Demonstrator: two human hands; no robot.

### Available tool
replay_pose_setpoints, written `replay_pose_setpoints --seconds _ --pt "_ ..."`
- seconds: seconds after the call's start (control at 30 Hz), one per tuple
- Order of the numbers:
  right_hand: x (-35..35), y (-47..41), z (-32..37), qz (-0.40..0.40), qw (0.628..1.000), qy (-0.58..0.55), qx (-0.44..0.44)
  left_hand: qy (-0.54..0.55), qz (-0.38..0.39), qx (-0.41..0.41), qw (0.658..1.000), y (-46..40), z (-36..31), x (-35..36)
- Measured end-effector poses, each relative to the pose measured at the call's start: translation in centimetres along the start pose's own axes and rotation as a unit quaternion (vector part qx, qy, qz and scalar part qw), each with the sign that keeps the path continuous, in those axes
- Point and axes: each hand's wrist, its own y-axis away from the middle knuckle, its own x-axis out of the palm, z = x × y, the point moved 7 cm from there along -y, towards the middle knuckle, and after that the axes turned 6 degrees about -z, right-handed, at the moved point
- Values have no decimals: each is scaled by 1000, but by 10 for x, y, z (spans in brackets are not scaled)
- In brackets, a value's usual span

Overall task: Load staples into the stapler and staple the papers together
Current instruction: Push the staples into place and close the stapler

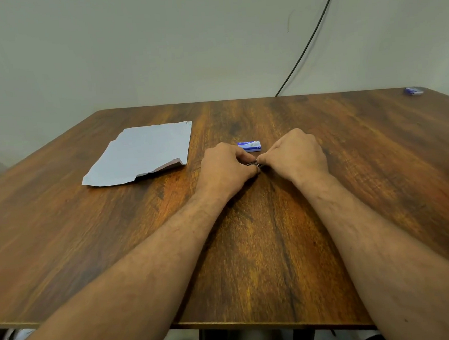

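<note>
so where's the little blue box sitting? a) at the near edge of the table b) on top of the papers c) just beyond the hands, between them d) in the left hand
c: the blue box lies on the table just past the left hand and right hand, well apart from the papers.

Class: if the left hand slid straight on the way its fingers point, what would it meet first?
The left hand points rightward at the right hand; their fingertips already meet over a small metal object, likely staples. So it would meet that first.
</note>
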Motion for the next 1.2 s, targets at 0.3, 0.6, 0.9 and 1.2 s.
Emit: replay_pose_setpoints --seconds 0.3,0.6,0.9,1.2 --pt "5 5 24 6 990 95 -108 -2 15 -1 1000 0 0 1" --pt "-10 14 14 52 987 16 -150 32 20 -24 999 -3 4 3" --pt "-4 20 23 45 968 25 -245 57 45 -38 997 -4 9 6" --pt "-8 13 22 26 960 -41 -276 63 67 -61 994 -6 14 5"
